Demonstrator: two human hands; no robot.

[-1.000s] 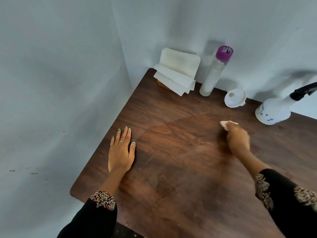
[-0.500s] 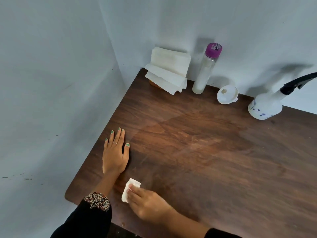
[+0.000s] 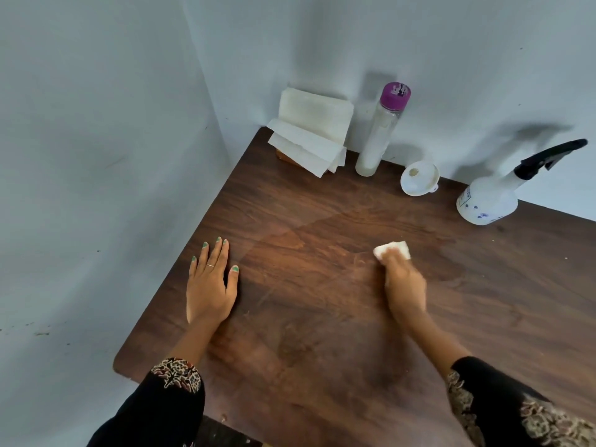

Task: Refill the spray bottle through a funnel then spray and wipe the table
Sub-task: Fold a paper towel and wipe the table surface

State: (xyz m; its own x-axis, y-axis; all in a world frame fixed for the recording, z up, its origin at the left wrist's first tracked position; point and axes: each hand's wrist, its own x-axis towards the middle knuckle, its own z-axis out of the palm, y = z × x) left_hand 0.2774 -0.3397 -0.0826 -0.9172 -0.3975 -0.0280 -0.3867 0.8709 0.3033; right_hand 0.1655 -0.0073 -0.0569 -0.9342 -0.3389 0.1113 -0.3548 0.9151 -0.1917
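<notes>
Hands: 2; left hand point(image 3: 209, 285) flat on table point(image 3: 322, 317), right hand point(image 3: 404, 285) gripping 1 tissue point(image 3: 392, 250).
Bottles: 2; spray bottle point(image 3: 490, 200) at 2 o'clock, purple-capped bottle point(image 3: 380, 137) at 12.
Funnel point(image 3: 419, 179): 1.
Writing: unreadable.

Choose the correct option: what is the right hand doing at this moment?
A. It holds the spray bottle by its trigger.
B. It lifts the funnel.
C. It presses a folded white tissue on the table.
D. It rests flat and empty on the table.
C: the right hand presses a small folded white tissue on the table, while the spray bottle and funnel stand untouched near the wall.
</notes>
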